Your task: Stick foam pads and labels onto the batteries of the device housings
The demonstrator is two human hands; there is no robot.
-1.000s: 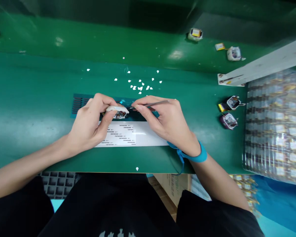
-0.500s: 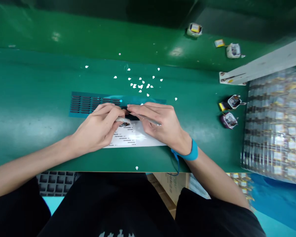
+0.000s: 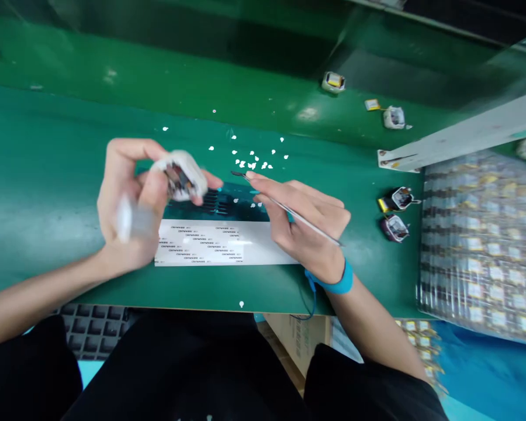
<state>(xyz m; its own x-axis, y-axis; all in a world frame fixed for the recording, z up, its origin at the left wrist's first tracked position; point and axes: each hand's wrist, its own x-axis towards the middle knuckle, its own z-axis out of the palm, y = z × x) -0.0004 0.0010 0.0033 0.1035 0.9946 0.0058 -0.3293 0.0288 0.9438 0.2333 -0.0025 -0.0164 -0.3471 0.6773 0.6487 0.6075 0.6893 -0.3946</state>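
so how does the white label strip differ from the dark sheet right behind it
The white label strip is pale, with rows of small dark print toward its left end and a bare right end; the dark sheet is blue-black with rows of black pads. The white label strip lies in full view, while the left hand and right hand cover the dark sheet's ends. Both lie flat on the green bench.

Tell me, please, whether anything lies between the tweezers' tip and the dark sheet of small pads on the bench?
Nothing visible does. The right hand holds the tweezers with the tip just above the far edge of the dark sheet. The left hand holds the small white part off to the left, clear of it.
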